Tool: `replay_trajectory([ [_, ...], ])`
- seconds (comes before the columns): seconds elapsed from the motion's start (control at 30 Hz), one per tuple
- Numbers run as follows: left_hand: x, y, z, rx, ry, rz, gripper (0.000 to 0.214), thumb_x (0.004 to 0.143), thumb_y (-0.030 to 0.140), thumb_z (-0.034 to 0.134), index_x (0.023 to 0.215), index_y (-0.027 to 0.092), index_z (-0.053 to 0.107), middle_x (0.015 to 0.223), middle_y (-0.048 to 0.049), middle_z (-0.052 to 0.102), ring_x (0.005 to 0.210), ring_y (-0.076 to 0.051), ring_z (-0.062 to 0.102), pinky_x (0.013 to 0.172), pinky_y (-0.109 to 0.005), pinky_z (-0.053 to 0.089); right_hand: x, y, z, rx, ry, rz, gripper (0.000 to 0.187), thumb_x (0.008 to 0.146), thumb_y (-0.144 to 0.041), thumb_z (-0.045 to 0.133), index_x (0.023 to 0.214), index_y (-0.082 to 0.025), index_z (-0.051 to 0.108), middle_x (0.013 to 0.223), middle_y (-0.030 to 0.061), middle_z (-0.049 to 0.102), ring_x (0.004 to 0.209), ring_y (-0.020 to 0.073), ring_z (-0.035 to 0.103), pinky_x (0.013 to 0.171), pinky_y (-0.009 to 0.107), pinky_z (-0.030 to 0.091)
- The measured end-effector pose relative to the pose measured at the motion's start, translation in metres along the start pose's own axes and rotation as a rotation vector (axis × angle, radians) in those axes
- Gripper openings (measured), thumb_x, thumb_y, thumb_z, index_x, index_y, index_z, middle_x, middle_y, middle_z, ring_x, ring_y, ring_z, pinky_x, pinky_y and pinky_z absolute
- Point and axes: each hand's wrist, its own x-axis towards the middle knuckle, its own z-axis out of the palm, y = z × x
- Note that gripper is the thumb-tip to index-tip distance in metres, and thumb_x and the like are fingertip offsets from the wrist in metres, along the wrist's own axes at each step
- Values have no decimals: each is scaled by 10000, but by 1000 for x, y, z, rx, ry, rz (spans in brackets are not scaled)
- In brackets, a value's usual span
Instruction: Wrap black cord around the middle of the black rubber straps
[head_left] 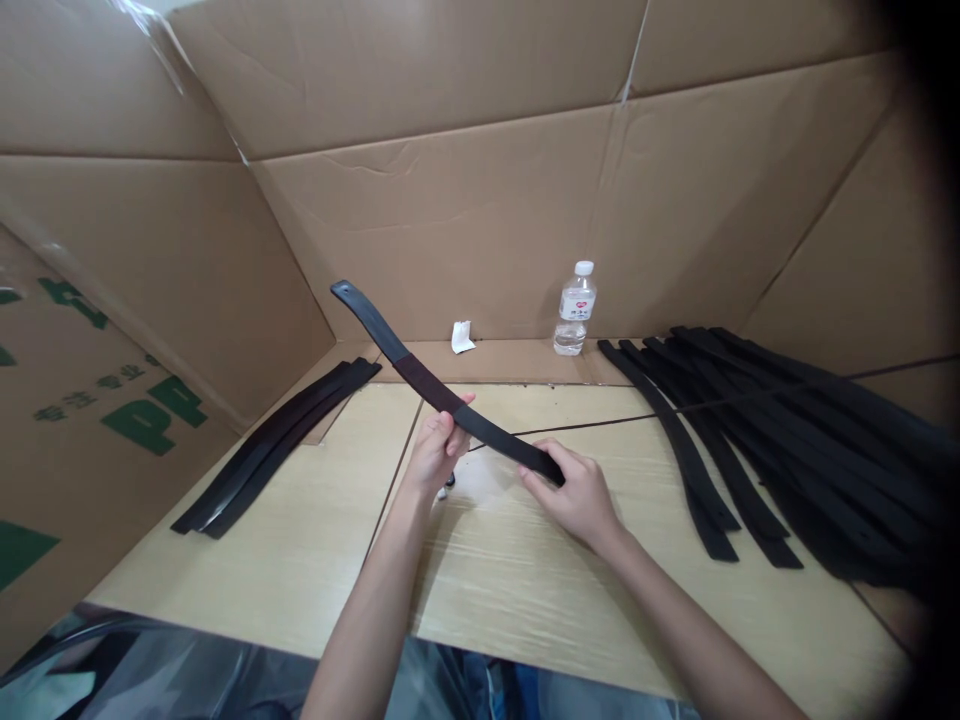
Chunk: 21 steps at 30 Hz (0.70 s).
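Note:
A long black curved strip (390, 345) is held above the wooden table (300, 560), its far end rising toward the upper left. A darker brownish band (427, 385) wraps part of its middle. My left hand (437, 450) pinches the strip at its middle, just below that band. My right hand (574, 490) is closed on the strip's near end. A small dark object (450, 482) lies on the table under my left hand, mostly hidden.
A small stack of black strips (277, 445) lies at the left. A large pile of black strips (780, 440) covers the right side. A water bottle (576, 310) and a white scrap (462, 337) stand at the back. Cardboard walls (480, 200) enclose the table.

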Motion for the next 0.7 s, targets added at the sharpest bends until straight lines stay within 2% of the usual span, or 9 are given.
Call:
replay_trajectory([
  [0.2,-2,0,-1,-41,-112,-38,517,772,527,648,1160,185,646,414,68,218,411,-40,170,472,-202,151,0,2,-1,-2,-41,-4,155,834,-334,586,912,-200,598,775,-35,635,672,134,601,622,235,403],
  [0.33,-3,-2,-6,-58,-151,-85,565,768,556,635,1201,193,621,392,70,207,417,-53,197,479,-202,183,-3,3,3,-45,-86,-98,164,847,-299,575,969,-192,601,853,-19,657,742,155,630,668,245,422],
  [0.43,-3,-4,-6,-56,-156,-96,541,777,554,626,1196,211,629,391,69,213,403,-51,186,467,-205,170,-5,4,5,-77,-95,-179,188,851,-258,565,1020,-180,595,910,-3,662,788,164,640,691,247,431],
  [0.57,-2,-3,0,-25,-121,-87,493,764,530,656,1103,173,677,394,68,206,393,-41,172,459,-213,166,-5,7,7,-113,-68,-192,106,867,-252,552,939,-185,592,841,-13,650,733,161,629,642,250,421],
  [0.7,0,1,8,16,-53,-68,468,753,533,665,999,136,690,413,67,208,398,-34,174,456,-212,150,-4,6,6,-100,-1,-212,117,855,-230,569,965,-191,576,904,-15,652,777,150,626,694,241,431],
])
